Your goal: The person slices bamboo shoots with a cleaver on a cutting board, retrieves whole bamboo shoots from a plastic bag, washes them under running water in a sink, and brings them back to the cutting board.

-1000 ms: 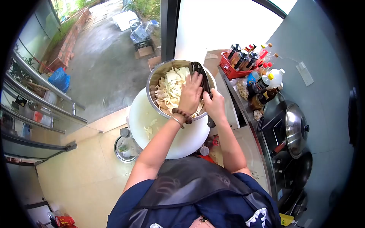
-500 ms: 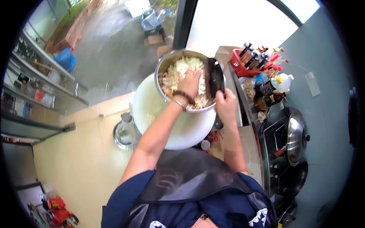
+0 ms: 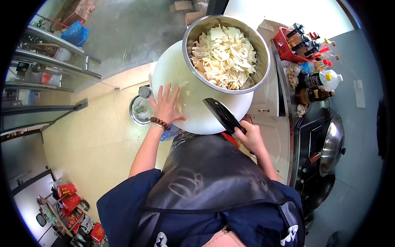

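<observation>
My left hand is over the left part of a round white cutting board, its fingers spread and holding nothing. Small pale scraps lie on the board near the fingertips. In my right hand is the handle of a black broad-bladed kitchen knife, its blade angled up and left over the board's near right part. A large steel bowl overlaps the far side of the board. Pale, thin-sliced pieces that look like a vegetable are heaped inside it.
Along the right counter stand a red basket of bottles, a brown bottle and a white jug. Behind them is a stove with a lidded wok. A steel basin sits low at the board's left, near glass doors.
My left hand has come out of the bowl and down to the board's left. The knife has moved from over the bowl to the board's near side, still in my right hand.
</observation>
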A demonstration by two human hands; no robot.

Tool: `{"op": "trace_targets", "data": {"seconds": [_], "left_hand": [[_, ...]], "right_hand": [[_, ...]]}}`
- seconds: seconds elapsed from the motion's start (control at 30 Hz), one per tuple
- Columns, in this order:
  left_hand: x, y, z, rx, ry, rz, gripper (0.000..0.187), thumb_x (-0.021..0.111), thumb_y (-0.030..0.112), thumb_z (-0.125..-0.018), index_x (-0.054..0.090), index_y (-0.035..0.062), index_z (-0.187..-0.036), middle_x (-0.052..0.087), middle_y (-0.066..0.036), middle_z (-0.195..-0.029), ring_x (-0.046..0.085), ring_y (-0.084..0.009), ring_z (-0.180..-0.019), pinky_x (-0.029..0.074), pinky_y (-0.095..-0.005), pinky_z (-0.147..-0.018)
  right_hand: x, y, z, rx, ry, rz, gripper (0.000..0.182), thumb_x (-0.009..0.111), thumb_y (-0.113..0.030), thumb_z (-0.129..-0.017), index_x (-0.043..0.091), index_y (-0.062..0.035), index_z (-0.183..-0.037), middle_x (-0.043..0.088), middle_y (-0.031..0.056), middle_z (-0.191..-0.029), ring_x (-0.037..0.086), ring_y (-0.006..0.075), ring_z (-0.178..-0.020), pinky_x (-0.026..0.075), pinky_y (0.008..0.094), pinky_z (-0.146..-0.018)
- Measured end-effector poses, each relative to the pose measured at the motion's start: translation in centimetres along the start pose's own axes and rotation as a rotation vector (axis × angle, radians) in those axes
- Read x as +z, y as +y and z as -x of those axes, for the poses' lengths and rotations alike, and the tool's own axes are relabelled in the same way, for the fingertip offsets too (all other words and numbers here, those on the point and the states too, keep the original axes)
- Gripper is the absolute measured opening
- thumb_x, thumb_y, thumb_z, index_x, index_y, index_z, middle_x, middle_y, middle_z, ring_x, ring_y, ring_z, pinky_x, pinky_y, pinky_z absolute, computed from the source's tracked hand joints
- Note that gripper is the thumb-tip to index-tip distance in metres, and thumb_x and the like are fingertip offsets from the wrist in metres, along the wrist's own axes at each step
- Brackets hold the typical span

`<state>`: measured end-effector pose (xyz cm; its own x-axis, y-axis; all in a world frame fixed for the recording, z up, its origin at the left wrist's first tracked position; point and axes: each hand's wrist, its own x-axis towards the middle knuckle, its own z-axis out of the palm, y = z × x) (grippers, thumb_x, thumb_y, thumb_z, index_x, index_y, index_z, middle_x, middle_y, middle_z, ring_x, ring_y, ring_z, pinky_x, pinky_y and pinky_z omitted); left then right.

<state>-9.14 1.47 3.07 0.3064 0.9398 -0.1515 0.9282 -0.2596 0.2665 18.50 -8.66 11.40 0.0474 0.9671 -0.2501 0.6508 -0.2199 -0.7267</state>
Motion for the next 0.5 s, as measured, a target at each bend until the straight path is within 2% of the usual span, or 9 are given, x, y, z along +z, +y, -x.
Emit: {"op": "trace_targets", "data": {"seconds": [0.03,0.1,0.13,0.17,0.2,0.23,0.3,0.43,0.5], "left_hand": [[0.5,0.0,-0.9,-0.006,0.034,0.022,0.113,0.082,0.04,-0.043,0.025,0.0187,-0.138,0.021,-0.007,-0.144,0.017,-0.029,-0.133,0.016,-0.0632,-0.098],[3.0,-0.5,-2.9,0.022,0.113,0.05,0.104,0.08,0.04,-0.05,0.028,0.0162,-0.137,0.025,-0.007,-0.143,0.018,-0.0296,-0.133,0.014,-0.0617,-0.1],[3.8,-0.5,-3.9,0.065,0.14,0.106,0.099,0.077,0.041,-0.055,0.029,0.0142,-0.137,0.027,-0.008,-0.141,0.019,-0.0302,-0.133,0.013,-0.0615,-0.1],[4.6,-0.6,-4.5,0.108,0.169,0.162,0.094,0.075,0.041,-0.059,0.029,0.0121,-0.136,0.03,-0.009,-0.14,0.02,-0.0307,-0.132,0.011,-0.0614,-0.101],[4.8,-0.3,-4.7,0.151,0.22,0.141,0.087,0.071,0.044,-0.064,0.033,0.0074,-0.134,0.037,-0.012,-0.135,0.026,-0.0337,-0.129,0.014,-0.0594,-0.102],[5.1,-0.3,-4.5,0.149,0.218,0.146,0.087,0.071,0.044,-0.064,0.033,0.0074,-0.134,0.037,-0.012,-0.135,0.026,-0.0337,-0.129,0.014,-0.0594,-0.102],[5.4,-0.1,-4.0,0.18,0.199,0.262,0.082,0.07,0.041,-0.066,0.036,0.0035,-0.131,0.041,-0.015,-0.131,0.03,-0.036,-0.126,0.018,-0.0555,-0.103],[5.1,1.9,-2.0,0.159,0.227,0.518,0.073,0.069,0.032,-0.069,0.038,-0.0011,-0.127,0.042,-0.02,-0.126,0.032,-0.0386,-0.123,0.023,-0.0488,-0.103],[6.3,2.7,-2.1,0.051,0.384,0.602,0.07,0.067,0.027,-0.072,0.037,-0.0018,-0.127,0.04,-0.022,-0.127,0.032,-0.0389,-0.123,0.023,-0.0468,-0.103]], "right_hand": [[1.1,1.0,-0.5,0.001,-0.002,0.001,0.021,0.059,-0.014,-0.075,0.05,0.0043,-0.069,0.049,0.0211,-0.056,0.05,0.0286,-0.047,0.04,0.0359,-0.048],[3.1,3.2,-1.3,0.133,0.05,-0.141,0.023,0.059,-0.014,-0.075,0.048,0.0048,-0.067,0.049,0.0194,-0.054,0.051,0.0253,-0.045,0.039,0.036,-0.047],[3.8,3.8,-1.8,0.174,0.023,-0.244,0.022,0.056,-0.013,-0.079,0.049,0.0038,-0.068,0.052,0.0131,-0.052,0.05,0.0183,-0.041,0.039,0.0327,-0.043],[4.3,4.3,-2.0,0.176,0.021,-0.241,0.022,0.056,-0.013,-0.079,0.049,0.0038,-0.068,0.052,0.0131,-0.052,0.05,0.0183,-0.041,0.039,0.0327,-0.043],[5.0,4.0,-2.2,0.255,0.018,-0.412,0.02,0.054,-0.013,-0.081,0.049,0.0029,-0.07,0.053,0.0099,-0.054,0.049,0.0151,-0.041,0.039,0.0303,-0.041],[5.7,3.9,-2.4,0.335,0.014,-0.582,0.019,0.052,-0.013,-0.083,0.05,0.002,-0.072,0.054,0.0067,-0.055,0.049,0.012,-0.04,0.039,0.0279,-0.039],[7.5,4.6,-3.0,0.321,-0.014,-0.648,0.015,0.05,-0.013,-0.087,0.048,0.001,-0.081,0.053,0.0056,-0.058,0.048,0.0119,-0.039,0.038,0.0263,-0.037],[11.9,4.0,-4.4,0.336,-0.019,-0.824,0.016,0.048,-0.016,-0.088,0.047,-0.0019,-0.083,0.051,0.0047,-0.057,0.047,0.0134,-0.04,0.039,0.0272,-0.037],[13.1,2.5,-5.1,0.294,-0.054,-0.782,0.017,0.049,-0.017,-0.088,0.046,-0.0017,-0.08,0.051,0.0049,-0.057,0.047,0.0132,-0.04,0.039,0.0277,-0.037]]}}
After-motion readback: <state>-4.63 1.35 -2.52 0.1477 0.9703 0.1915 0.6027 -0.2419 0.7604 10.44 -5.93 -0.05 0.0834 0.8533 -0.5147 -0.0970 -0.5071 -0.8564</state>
